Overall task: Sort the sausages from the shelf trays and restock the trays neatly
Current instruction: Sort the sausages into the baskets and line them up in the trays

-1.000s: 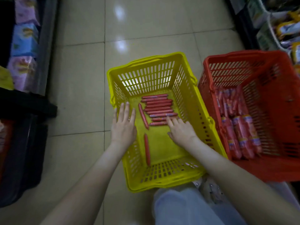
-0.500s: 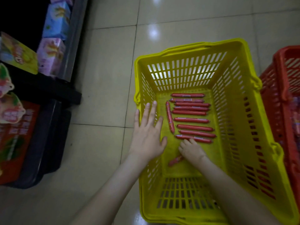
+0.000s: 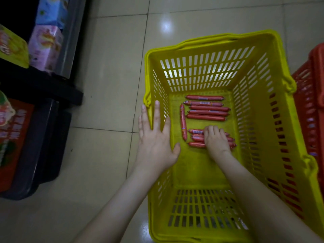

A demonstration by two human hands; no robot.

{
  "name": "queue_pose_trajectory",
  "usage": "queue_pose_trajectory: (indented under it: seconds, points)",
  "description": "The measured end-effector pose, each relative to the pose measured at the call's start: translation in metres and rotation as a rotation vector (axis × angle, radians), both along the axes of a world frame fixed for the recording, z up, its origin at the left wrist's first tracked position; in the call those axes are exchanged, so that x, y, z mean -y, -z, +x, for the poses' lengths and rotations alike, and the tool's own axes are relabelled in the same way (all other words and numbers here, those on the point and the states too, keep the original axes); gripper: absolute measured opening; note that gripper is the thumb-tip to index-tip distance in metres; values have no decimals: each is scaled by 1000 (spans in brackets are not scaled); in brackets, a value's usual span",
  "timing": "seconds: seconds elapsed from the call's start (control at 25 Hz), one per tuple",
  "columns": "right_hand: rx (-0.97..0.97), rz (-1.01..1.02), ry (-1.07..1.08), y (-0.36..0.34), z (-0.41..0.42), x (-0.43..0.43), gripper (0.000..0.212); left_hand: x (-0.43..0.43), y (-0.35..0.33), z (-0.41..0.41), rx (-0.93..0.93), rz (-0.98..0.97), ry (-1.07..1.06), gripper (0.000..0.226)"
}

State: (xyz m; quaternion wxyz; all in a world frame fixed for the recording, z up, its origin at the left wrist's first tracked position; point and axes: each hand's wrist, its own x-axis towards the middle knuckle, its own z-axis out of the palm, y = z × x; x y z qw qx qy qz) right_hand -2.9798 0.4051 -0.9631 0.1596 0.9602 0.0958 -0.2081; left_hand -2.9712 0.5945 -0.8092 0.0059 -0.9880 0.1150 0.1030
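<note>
Moved forward since a moment ago, the right hand is curling over the nearer sausages in the basket, the left hand is lying flat on its rim, and an uneven squeeze is probably risking scattering them.

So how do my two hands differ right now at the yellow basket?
The left hand lies flat, fingers straight, over the left rim of the yellow basket; the right hand is down inside, fingers curled over the near sausages. The left hand touches no sausage; the right covers several. Both are bare and at the same basket.
</note>
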Motion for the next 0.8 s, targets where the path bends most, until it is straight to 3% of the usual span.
queue_pose_trajectory:
  seconds: [0.16,0.36,0.44,0.52,0.64,0.72,0.8]
  points:
    - [44,4,40,10,-5,0,30,-3,4,0,35,13,18,75]
    - [124,101,41,1,-8,4,26,-3,4,-1,25,-12,-5,73]
    - [213,209,79,-31,-2,7,24,-2,3,0,16,-2,-11,73]
    - [284,362,252,-83,0,12,21,0,-5,0,-20,3,-14,72]
    - [275,567,460,-168,-4,22,25,10,-28,-3,-66,10,-25,65]
    - [309,704,593,-228,-17,31,25,28,-63,-7,12,-174,-1,54]
    - [374,943,762,-289,-37,39,24,55,-121,-15,-34,-599,-29,45]
